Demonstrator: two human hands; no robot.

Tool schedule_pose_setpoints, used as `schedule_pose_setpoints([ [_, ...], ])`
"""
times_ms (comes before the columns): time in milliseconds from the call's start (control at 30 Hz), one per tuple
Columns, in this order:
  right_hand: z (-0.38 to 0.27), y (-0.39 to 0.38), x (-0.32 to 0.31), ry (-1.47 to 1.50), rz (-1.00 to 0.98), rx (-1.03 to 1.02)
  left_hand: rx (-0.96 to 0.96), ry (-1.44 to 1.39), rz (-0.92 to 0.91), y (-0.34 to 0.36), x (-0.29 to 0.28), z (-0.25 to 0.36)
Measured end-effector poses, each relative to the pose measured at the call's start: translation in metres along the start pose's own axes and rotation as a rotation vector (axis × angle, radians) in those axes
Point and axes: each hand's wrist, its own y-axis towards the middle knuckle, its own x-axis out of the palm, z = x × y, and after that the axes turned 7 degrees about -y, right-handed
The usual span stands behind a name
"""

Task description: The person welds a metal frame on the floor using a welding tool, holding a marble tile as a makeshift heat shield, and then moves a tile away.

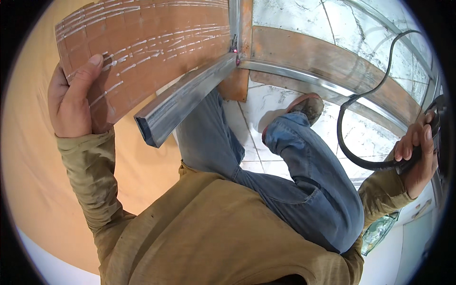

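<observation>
Brown cardboard sheet (156, 52) clamped by its lower left edge in the left hand (76, 102), just beside the rectangular steel tube (190, 97): could scorch if let sag against the corner joint (237, 58), pink-spotted and possibly hot. Right hand (420, 152) clasped round a dark corded handle (411, 160); liable to be tugged askew by any snag of the slack black cable (341, 128) on the right leg (304, 159).

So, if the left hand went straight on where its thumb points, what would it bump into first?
The brown board: the left hand grips it, and the thumb points up across it. What lies beyond its top edge is hard to tell.
</observation>
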Motion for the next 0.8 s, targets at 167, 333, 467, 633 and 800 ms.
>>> schedule_pose_setpoints([
  [167,0.002,-0.006,0.001,-0.020,0.026,-0.017,0.026,-0.009,-0.004,-0.004,0.001,-0.004],
  [333,0.006,-0.008,0.005,0.037,-0.003,-0.016,0.005,0.017,-0.028,0.001,0.004,0.006],
  [467,0.010,-0.011,0.006,0.036,-0.006,-0.023,-0.012,0.065,-0.055,0.005,0.003,0.009],
  [633,0.017,-0.010,-0.005,0.076,-0.019,-0.017,-0.025,0.081,-0.099,0.010,0.004,0.006],
  [800,0.017,-0.008,-0.012,0.082,-0.023,0.002,-0.057,0.095,-0.075,0.010,0.010,-0.001],
])
